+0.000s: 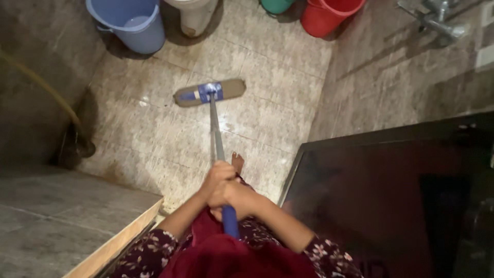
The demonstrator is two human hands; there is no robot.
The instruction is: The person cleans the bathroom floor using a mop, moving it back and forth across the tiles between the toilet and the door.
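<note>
I see both hands closed around the mop handle [216, 134], one just above the other and touching; the left hand [218, 174] grips higher up the metal part, the right hand [232, 195] is clamped just beside it, where the blue grip [230, 221] begins; the handle runs from the hands forward and down to the flat mop head [209, 92]; the head lies flat on the tiled floor [267, 87], a little tilted, with a blue bracket in its middle; the floor around it looks wet and shiny; I see one bare foot [237, 162] just beyond the hands, near the handle; far from the mop head, at the back wall, stand a blue bucket [131, 23], a red bucket [328, 15] and a green one [276, 5], and between them the base of a white toilet [194, 15]; on the left there is a raised tiled step [62, 216] with a wooden edge; on the right a dark door [391, 206] stands near the hands; a metal tap [437, 18] is on the right wall.
</note>
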